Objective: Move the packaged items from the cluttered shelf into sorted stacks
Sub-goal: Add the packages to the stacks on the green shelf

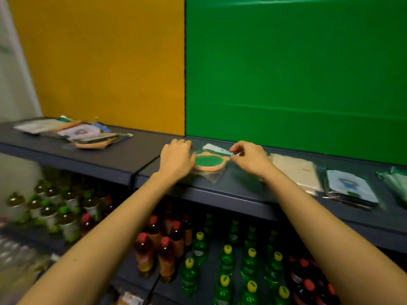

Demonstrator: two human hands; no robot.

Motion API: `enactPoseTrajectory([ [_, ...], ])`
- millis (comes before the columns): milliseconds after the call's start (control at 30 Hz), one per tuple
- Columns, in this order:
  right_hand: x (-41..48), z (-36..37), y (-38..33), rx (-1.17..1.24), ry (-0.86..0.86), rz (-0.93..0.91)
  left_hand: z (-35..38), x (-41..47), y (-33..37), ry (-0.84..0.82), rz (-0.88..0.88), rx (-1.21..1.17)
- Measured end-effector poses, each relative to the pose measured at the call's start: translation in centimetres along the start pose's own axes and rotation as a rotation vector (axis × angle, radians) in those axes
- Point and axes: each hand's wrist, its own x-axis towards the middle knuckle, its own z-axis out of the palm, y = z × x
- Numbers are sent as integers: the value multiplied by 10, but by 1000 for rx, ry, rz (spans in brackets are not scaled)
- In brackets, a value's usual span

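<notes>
Both arms reach forward over a dark shelf (220, 190) that runs along a yellow and green wall (286, 73). Between the hands lies a flat packet (209, 161) in clear plastic, with a round green face and an orange rim, resting on the shelf top near the back edge. The left hand (176, 157) lies palm down on the packet's left side, fingers curled over its far edge, pressing rather than lifting as far as can be seen. The right hand (248, 157) pinches the white card tab (217, 149) at the packet's upper right between thumb and forefinger, a narrow grip closed on the tab. Just to the right of that hand sits a pale cream packet (297, 170), then a packet with a white and blue label (350, 188), and a green-edged one (396, 181) at the frame's border. Far to the left on the same shelf is a loose heap of mixed packets (77, 133), overlapping at odd angles. Below, the lower shelf holds rows of bottles (226, 260), some green with yellow caps, some amber with red caps.
</notes>
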Motion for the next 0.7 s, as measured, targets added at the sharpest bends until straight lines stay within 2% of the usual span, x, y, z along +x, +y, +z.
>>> enactPoseTrajectory([
  [200, 21, 74, -101, 21, -171, -185, -45, -30, -126, -13, -190, 40],
  [300, 30, 113, -152, 29, -220, -220, -61, -45, -188, 1, -260, 65],
  [533, 53, 203, -261, 43, -253, -177, -85, -67, -323, 4, -273, 118],
  [700, 72, 241, -309, 33, -258, -63, -88, -68, -389, -14, -308, 105],
])
